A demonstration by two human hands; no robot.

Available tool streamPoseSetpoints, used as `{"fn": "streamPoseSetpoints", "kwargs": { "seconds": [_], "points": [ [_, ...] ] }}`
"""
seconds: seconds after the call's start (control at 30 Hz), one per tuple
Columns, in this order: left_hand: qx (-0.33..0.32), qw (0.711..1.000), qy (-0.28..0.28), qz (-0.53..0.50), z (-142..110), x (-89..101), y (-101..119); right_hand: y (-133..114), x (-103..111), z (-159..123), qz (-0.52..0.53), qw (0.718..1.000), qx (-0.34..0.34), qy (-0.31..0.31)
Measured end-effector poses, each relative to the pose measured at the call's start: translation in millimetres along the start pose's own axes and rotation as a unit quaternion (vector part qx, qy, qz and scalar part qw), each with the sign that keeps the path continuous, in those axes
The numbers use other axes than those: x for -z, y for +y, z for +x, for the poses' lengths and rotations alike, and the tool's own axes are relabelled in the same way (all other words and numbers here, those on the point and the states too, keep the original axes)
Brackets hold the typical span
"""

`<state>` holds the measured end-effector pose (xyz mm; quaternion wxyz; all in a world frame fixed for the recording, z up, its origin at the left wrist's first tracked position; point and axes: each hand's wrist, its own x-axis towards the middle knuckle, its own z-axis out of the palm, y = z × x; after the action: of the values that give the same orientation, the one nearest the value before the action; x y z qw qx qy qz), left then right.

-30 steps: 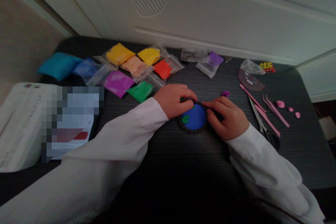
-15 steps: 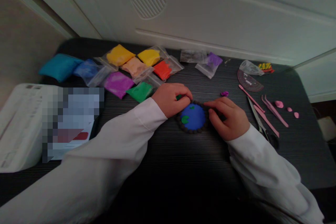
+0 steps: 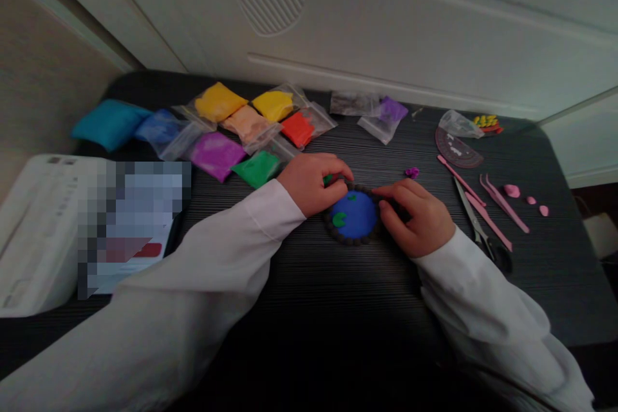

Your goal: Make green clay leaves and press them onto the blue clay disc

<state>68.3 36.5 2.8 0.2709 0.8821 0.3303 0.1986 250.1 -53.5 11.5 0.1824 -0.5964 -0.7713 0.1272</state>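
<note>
A round blue clay disc (image 3: 360,215) lies flat on the dark table, edged with small dark clay balls and bearing a green lily-pad-shaped piece (image 3: 339,219) and a smaller green bit (image 3: 352,197). My left hand (image 3: 313,181) is closed at the disc's upper left rim, thumb and fingertips against it. A bit of green clay (image 3: 327,179) shows beside the left fingers; whether they touch it I cannot tell. At the right rim, my right hand (image 3: 419,215) has its index finger and thumb curled against the edge. A purple clay lump (image 3: 412,172) lies just beyond the right hand.
Bagged clays, including a green packet (image 3: 258,169) and a magenta packet (image 3: 218,156), spread across the back left. A phone (image 3: 140,225) and a white device (image 3: 43,232) stand left. Scissors (image 3: 476,219), pink tweezers (image 3: 505,203), a protractor (image 3: 458,148) and pink clay lumps (image 3: 512,190) lie right.
Almost nothing differs. Both hands stay at the disc's rim, and the whole view has shifted very slightly.
</note>
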Motion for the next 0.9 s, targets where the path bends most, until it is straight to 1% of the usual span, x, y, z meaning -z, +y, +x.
{"fn": "streamPoseSetpoints", "kwargs": {
  "seconds": [0.13,0.27,0.37,0.47,0.6,0.73,0.9],
  "points": [
    [0.02,1.0,-0.003,0.02,0,4.6,-3,-1,0,0,0.002,1.0,-0.006,0.005],
    [0.026,1.0,-0.014,0.004,1,7.4,-5,-2,1,0,0.015,1.0,0.008,0.026],
    [0.022,0.999,-0.025,-0.002,1,7.4,-5,-4,-1,1,-0.002,0.999,0.027,0.038],
    [0.015,1.0,-0.027,0.0,1,6.8,-4,-6,-5,3,-0.048,0.998,0.038,0.026],
    [0.014,0.999,-0.027,0.013,0,6.1,-3,-13,-9,4,-0.094,0.995,0.026,0.002],
    [0.024,0.999,-0.036,0.028,0,6.2,-1,-17,-10,5,-0.105,0.994,0.022,-0.014],
    [0.03,0.998,-0.049,0.035,1,6.7,1,-17,-10,5,-0.109,0.994,0.012,-0.013]
  ]
}}
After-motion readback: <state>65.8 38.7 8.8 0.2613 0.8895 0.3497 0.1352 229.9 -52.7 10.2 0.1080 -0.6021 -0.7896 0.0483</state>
